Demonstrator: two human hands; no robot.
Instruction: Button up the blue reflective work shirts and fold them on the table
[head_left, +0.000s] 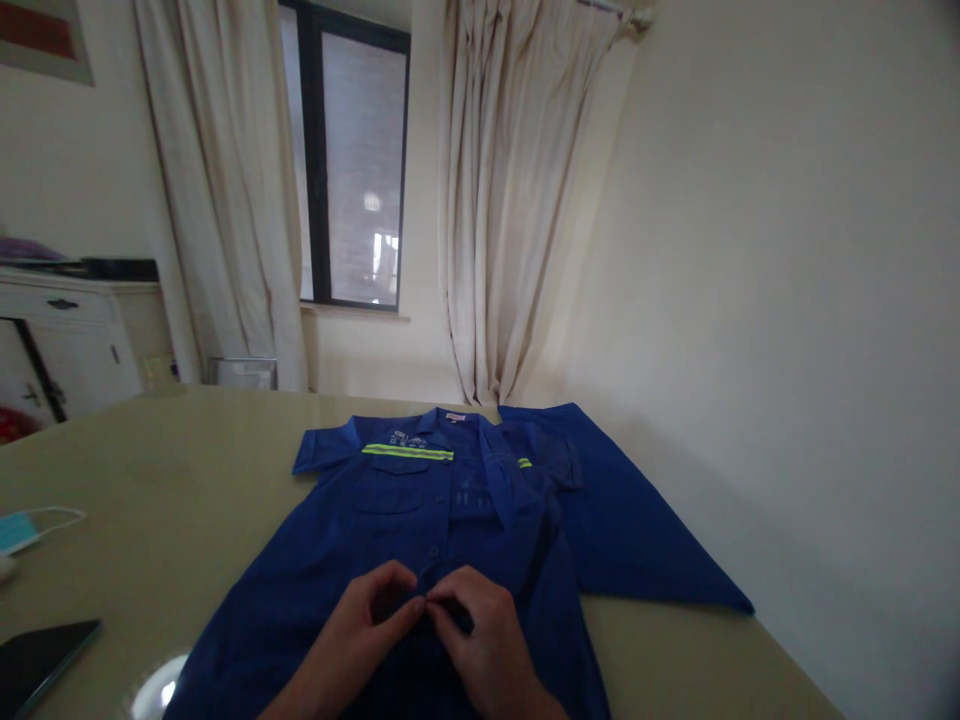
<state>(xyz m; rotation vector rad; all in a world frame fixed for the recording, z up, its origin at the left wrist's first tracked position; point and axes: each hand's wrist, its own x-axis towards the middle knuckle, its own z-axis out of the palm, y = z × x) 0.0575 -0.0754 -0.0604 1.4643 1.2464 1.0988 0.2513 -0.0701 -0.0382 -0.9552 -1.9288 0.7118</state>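
A blue short-sleeved work shirt (405,520) with a yellow-green reflective stripe lies spread on the beige table (172,480), collar away from me. My left hand (367,625) and my right hand (480,630) meet at the shirt's front placket near the lower middle. Both pinch the fabric there, fingertips touching, around what seems to be a button. The right front panel is folded open, showing the inside. The right sleeve side spreads toward the table's right edge.
A blue face mask (30,528) lies at the table's left edge. A dark phone (41,660) rests at the near left. A white cabinet (67,335) stands at the left wall. Curtains (510,200) flank a dark window (352,160) behind the table.
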